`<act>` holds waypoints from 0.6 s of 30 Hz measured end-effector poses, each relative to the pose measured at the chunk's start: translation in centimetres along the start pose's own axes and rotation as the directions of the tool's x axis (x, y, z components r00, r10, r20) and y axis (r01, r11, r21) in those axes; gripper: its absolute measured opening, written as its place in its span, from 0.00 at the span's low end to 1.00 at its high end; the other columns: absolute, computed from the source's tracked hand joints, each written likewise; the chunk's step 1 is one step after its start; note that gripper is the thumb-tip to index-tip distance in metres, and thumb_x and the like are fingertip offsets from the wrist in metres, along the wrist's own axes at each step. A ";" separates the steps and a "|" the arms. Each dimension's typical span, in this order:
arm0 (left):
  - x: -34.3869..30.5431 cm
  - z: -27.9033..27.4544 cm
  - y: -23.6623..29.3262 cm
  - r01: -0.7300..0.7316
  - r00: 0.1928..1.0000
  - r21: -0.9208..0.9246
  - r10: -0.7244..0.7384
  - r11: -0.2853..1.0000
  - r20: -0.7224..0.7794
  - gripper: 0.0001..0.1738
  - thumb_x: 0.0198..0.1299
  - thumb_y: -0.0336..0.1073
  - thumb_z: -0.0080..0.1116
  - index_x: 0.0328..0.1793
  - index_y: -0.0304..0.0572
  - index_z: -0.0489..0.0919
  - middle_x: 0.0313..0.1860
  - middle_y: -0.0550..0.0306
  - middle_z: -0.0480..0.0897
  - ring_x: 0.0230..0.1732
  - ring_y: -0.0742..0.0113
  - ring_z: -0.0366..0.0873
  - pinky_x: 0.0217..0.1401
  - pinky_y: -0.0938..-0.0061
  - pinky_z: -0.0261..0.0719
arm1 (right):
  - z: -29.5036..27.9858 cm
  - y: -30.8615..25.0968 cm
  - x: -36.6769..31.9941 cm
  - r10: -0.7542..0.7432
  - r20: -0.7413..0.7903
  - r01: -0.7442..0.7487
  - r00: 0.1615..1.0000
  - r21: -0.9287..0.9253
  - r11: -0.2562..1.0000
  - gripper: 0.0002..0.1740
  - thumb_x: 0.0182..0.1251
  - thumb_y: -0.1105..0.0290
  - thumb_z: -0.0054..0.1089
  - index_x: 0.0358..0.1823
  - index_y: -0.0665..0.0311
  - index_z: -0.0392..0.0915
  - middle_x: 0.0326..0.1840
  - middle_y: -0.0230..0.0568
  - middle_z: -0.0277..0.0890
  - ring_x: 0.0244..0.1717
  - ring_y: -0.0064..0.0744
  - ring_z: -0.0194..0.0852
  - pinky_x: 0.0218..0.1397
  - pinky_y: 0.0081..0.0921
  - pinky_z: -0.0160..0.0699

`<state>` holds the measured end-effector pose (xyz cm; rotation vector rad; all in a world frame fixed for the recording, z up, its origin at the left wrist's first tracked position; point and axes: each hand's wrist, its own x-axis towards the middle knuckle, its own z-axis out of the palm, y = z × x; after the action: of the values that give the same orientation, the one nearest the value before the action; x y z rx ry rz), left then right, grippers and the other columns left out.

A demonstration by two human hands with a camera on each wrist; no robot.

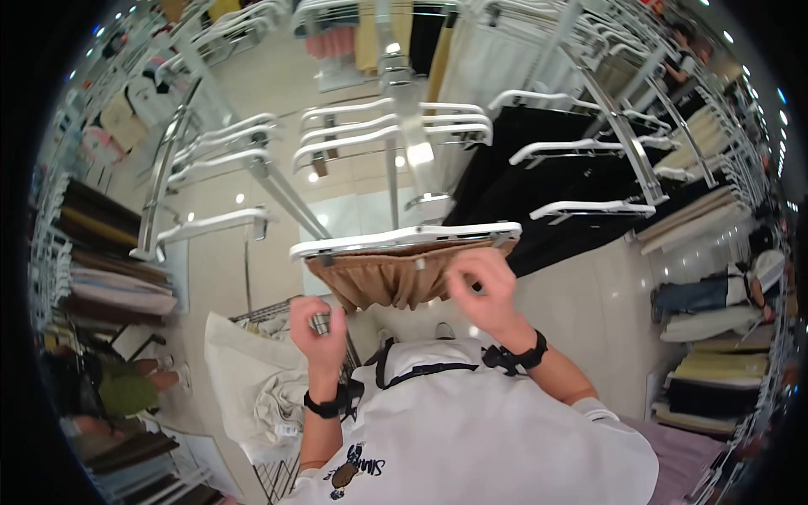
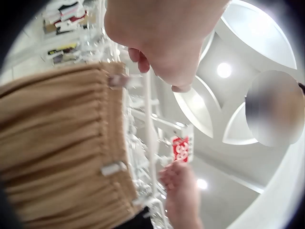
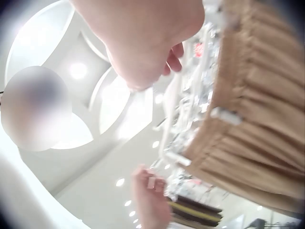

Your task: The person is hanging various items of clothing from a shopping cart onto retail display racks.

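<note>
In the head view, a brown garment (image 1: 383,273) with a gathered waistband hangs by clips from a white hanger (image 1: 404,238) at the front of the rack. A small white tag (image 2: 113,168) sits on its waistband. My left hand (image 1: 318,337) is raised just below the garment's left end, fingers curled in. Something small and pale shows at its fingers (image 3: 151,182) in the right wrist view. My right hand (image 1: 484,286) overlaps the waistband's right end, fingers curled toward the thumb. Between its fingers no garment shows.
White hangers (image 1: 349,135) line the metal rack behind. Black garments (image 1: 547,181) hang at the right. Below my left hand, pale clothes (image 1: 269,387) lie in a wire basket (image 1: 273,480). Other people (image 1: 126,383) stand along the side aisles, among racks of folded trousers (image 1: 122,286).
</note>
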<state>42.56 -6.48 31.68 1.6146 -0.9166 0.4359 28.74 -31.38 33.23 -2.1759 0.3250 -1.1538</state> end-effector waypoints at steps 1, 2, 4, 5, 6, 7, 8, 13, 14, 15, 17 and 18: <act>2.3 1.4 2.6 -0.126 0.983 -0.030 0.128 0.992 0.132 0.22 0.49 0.22 0.70 0.53 0.43 0.81 0.42 0.55 0.82 0.42 0.56 0.79 0.47 0.66 0.78 | -1.0 2.1 -1.3 0.077 -0.078 -0.082 0.994 -0.058 0.995 0.10 0.60 0.79 0.69 0.42 0.65 0.80 0.45 0.42 0.80 0.45 0.41 0.78 0.48 0.33 0.77; 5.0 3.8 5.2 -0.256 0.924 -0.078 0.268 0.964 0.273 0.24 0.48 0.23 0.71 0.54 0.43 0.82 0.42 0.55 0.83 0.44 0.54 0.81 0.47 0.65 0.79 | -2.2 4.6 -2.6 0.236 -0.180 -0.258 0.955 -0.113 0.959 0.17 0.65 0.77 0.66 0.55 0.67 0.77 0.53 0.44 0.77 0.52 0.39 0.77 0.56 0.30 0.74; 7.3 6.2 7.2 -0.270 0.884 -0.137 0.301 0.953 0.357 0.20 0.50 0.24 0.72 0.51 0.40 0.84 0.48 0.51 0.83 0.48 0.50 0.81 0.52 0.62 0.80 | -2.3 5.9 -2.9 0.309 -0.200 -0.330 0.930 -0.083 0.940 0.23 0.69 0.75 0.65 0.64 0.66 0.73 0.59 0.44 0.76 0.56 0.36 0.77 0.59 0.29 0.74; 8.6 8.7 8.5 -0.311 0.828 -0.142 0.341 0.940 0.445 0.20 0.52 0.27 0.72 0.53 0.40 0.84 0.49 0.51 0.83 0.49 0.49 0.81 0.53 0.61 0.81 | -2.3 7.0 -3.4 0.337 -0.239 -0.360 0.911 -0.060 0.931 0.23 0.69 0.75 0.65 0.64 0.66 0.73 0.59 0.44 0.76 0.56 0.36 0.77 0.59 0.29 0.74; 9.7 11.0 9.1 -0.333 0.795 -0.135 0.355 0.933 0.492 0.20 0.54 0.29 0.73 0.54 0.40 0.84 0.51 0.51 0.84 0.49 0.48 0.81 0.55 0.60 0.81 | -2.3 8.4 -2.5 0.396 -0.130 -0.374 0.909 0.165 0.913 0.21 0.70 0.73 0.65 0.63 0.67 0.75 0.57 0.43 0.79 0.56 0.34 0.78 0.60 0.30 0.74; 10.5 12.9 9.2 -0.343 0.779 -0.140 0.365 0.929 0.510 0.20 0.54 0.29 0.73 0.54 0.40 0.84 0.51 0.51 0.84 0.49 0.48 0.81 0.55 0.60 0.81 | -2.1 9.5 -2.1 0.437 -0.028 -0.393 0.899 0.389 0.833 0.20 0.70 0.72 0.66 0.62 0.67 0.77 0.56 0.42 0.81 0.56 0.31 0.79 0.61 0.31 0.75; 11.0 15.1 9.5 -0.407 0.741 -0.075 0.377 0.910 0.556 0.20 0.56 0.34 0.72 0.55 0.40 0.84 0.51 0.50 0.84 0.50 0.47 0.82 0.55 0.59 0.82 | -2.4 10.6 -2.5 0.459 -0.056 -0.395 0.887 0.422 0.816 0.20 0.70 0.72 0.66 0.62 0.67 0.77 0.56 0.42 0.81 0.56 0.31 0.79 0.61 0.31 0.75; 13.5 18.3 7.1 -0.417 0.531 0.219 0.041 0.882 0.847 0.25 0.60 0.49 0.71 0.56 0.39 0.85 0.41 0.47 0.87 0.46 0.49 0.85 0.48 0.59 0.83 | -3.8 11.1 -1.0 0.494 0.309 -0.581 0.813 0.489 0.650 0.10 0.71 0.72 0.67 0.49 0.71 0.83 0.39 0.32 0.84 0.42 0.16 0.77 0.49 0.19 0.77; 13.4 18.9 7.2 -0.429 0.506 0.219 0.032 0.876 0.862 0.25 0.60 0.49 0.71 0.56 0.39 0.85 0.41 0.47 0.87 0.46 0.49 0.85 0.48 0.59 0.83 | -4.2 11.7 -1.6 0.498 0.324 -0.593 0.805 0.480 0.647 0.10 0.71 0.71 0.68 0.47 0.71 0.83 0.38 0.32 0.84 0.40 0.15 0.75 0.47 0.19 0.76; 13.5 18.9 7.0 -0.386 0.500 0.213 0.010 0.898 0.866 0.23 0.60 0.50 0.71 0.54 0.41 0.86 0.39 0.49 0.87 0.43 0.49 0.86 0.46 0.59 0.83 | -4.2 11.9 -1.6 0.493 0.302 -0.577 0.816 0.473 0.666 0.09 0.71 0.71 0.68 0.45 0.71 0.84 0.34 0.30 0.83 0.36 0.14 0.73 0.42 0.18 0.74; 13.1 19.4 8.0 -0.266 0.527 0.204 -0.035 0.942 0.849 0.20 0.62 0.52 0.71 0.49 0.45 0.88 0.37 0.51 0.87 0.39 0.49 0.86 0.43 0.59 0.82 | -4.4 11.9 -2.1 0.512 0.304 -0.592 0.804 0.492 0.638 0.09 0.70 0.71 0.69 0.44 0.71 0.84 0.33 0.29 0.82 0.35 0.14 0.72 0.40 0.18 0.73; 13.1 19.5 8.0 -0.265 0.527 0.204 -0.036 0.943 0.849 0.20 0.62 0.52 0.71 0.49 0.45 0.88 0.37 0.51 0.87 0.39 0.49 0.86 0.43 0.59 0.82 | -4.6 11.7 -1.9 0.518 0.301 -0.596 0.801 0.485 0.640 0.09 0.70 0.71 0.69 0.43 0.71 0.84 0.32 0.28 0.81 0.34 0.13 0.70 0.38 0.18 0.72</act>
<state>40.84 -29.32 41.14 2.1021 -1.7795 -0.2044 24.86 -41.31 26.35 -1.4516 0.4894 -0.6240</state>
